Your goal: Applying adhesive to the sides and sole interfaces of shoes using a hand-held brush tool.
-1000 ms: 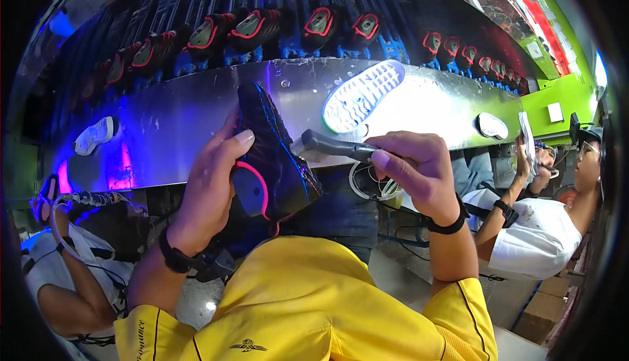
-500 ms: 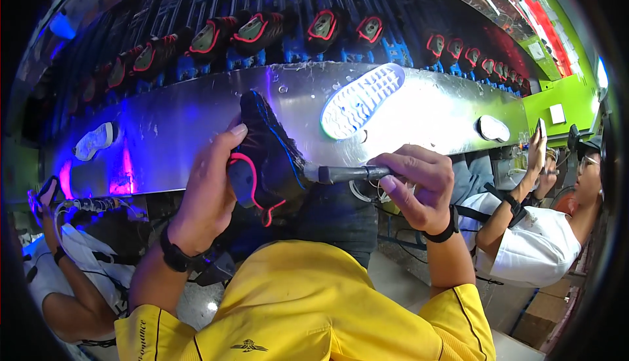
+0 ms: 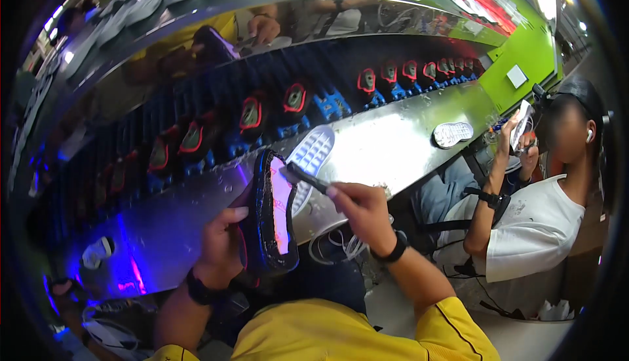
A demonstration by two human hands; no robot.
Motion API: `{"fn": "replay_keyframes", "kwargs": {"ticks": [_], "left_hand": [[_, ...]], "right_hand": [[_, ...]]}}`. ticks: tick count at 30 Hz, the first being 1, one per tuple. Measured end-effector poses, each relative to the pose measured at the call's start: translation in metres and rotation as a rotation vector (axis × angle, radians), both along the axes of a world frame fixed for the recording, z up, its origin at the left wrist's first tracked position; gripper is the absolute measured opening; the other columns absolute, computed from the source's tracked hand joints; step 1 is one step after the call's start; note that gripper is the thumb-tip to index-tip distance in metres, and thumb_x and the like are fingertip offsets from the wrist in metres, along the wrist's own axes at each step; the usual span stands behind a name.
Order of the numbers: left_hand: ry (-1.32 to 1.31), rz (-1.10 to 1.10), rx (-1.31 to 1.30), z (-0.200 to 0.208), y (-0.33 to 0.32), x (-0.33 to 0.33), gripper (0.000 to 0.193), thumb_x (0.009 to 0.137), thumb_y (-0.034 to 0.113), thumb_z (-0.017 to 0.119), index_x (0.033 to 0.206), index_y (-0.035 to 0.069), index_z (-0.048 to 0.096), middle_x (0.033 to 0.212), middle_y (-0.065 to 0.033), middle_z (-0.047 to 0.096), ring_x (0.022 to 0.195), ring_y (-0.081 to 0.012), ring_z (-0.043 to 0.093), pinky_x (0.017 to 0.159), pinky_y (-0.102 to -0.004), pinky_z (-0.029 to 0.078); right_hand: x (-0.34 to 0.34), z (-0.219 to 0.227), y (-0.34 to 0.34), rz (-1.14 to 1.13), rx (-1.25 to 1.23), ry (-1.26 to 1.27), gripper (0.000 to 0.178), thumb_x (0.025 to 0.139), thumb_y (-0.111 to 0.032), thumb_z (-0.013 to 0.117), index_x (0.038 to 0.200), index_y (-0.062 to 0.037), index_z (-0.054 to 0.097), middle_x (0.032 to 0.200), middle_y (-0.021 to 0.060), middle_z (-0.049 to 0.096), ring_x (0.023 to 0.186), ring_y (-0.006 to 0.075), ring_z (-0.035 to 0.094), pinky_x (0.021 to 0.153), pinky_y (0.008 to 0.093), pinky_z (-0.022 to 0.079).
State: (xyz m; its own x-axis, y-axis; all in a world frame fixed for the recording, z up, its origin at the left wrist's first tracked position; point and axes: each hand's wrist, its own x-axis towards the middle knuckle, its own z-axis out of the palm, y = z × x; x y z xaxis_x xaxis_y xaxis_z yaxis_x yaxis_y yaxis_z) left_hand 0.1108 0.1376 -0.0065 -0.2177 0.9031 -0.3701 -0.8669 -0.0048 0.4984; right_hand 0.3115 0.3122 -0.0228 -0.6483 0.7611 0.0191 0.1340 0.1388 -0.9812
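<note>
My left hand [image 3: 219, 243] grips a dark shoe upper [image 3: 264, 243] with blue edging, held upright above the bench's near edge. Its bottom faces right and shows a pale pinkish panel inside a dark rim. In my right hand [image 3: 367, 213] is a dark-handled brush [image 3: 309, 178], pinched between thumb and fingers. The brush's tip is at the upper part of that bottom panel, apparently touching it. Just behind the upper, partly hidden by it and the brush, a white shoe sole [image 3: 316, 146] lies tread up on the metal bench [image 3: 367, 158].
Beyond the bench, a conveyor carries several dark shoe uppers [image 3: 251, 113] with red collars on blue holders [image 3: 332, 104]. Other white soles lie at the bench's left [image 3: 97, 253] and right [image 3: 452, 134]. A person in a white shirt [image 3: 534, 230] works close by on the right.
The upper has turned so its bottom faces the brush. My right hand has brought the brush left and up onto that bottom. The view has swung, showing more of the area behind the conveyor.
</note>
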Motion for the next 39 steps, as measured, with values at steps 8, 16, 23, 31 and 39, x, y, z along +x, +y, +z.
{"fn": "replay_keyframes", "kwargs": {"ticks": [8,16,23,31,39], "left_hand": [[0.453,-0.217,0.075,0.0,0.175,-0.027,0.071,0.092,0.018,0.06,0.158,0.0,0.043,0.139,-0.0135,0.065,0.117,-0.0238,0.069,0.102,-0.0373,0.055],[2.117,-0.064,-0.12,-0.071,0.393,-0.066,0.054,0.072,0.032,0.086,0.12,0.011,0.073,0.111,-0.0173,0.076,0.104,-0.0364,0.073,0.092,-0.0416,0.059],[2.126,-0.165,-0.305,-0.085,0.403,-0.059,0.049,0.089,0.042,0.074,0.127,0.011,0.072,0.118,-0.0207,0.073,0.112,-0.0402,0.069,0.097,-0.0478,0.056],[2.284,-0.438,-0.684,-0.052,0.268,-0.166,0.047,0.082,0.038,0.074,0.121,0.01,0.075,0.116,-0.0187,0.075,0.11,-0.0368,0.072,0.094,-0.0468,0.057],[1.09,-0.122,-0.377,-0.036,0.145,-0.179,0.033,0.088,0.029,0.076,0.114,0.009,0.076,0.102,-0.0066,0.077,0.094,-0.0275,0.074,0.083,-0.0405,0.06]], "right_hand": [[0.058,-0.005,0.03,-0.289,0.205,0.129,0.018,0.097,-0.005,0.07,0.112,0.0053,0.073,0.08,0.01,0.069,0.067,0.013,0.06,0.062,0.0267,0.046],[0.077,-0.018,0.028,-0.425,-0.109,0.082,0.024,0.099,-0.008,0.071,0.117,0.0073,0.072,0.08,0.0028,0.067,0.072,0.0067,0.058,0.065,0.0237,0.046],[0.077,-0.023,0.016,-0.335,-0.177,-0.005,0.026,0.101,-0.007,0.066,0.121,0.0082,0.071,0.086,0.0017,0.067,0.078,0.0075,0.058,0.071,0.023,0.046],[0.075,-0.011,-0.018,-0.246,-0.265,0.092,0.029,0.103,-0.009,0.065,0.129,0.006,0.068,0.085,-0.0003,0.066,0.075,0.0048,0.056,0.066,0.0214,0.043],[0.067,0.005,-0.057,-0.192,-0.229,0.064,0.024,0.105,-0.011,0.065,0.123,0.0045,0.07,0.084,-0.0003,0.066,0.074,0.0056,0.057,0.066,0.0225,0.045]]}}
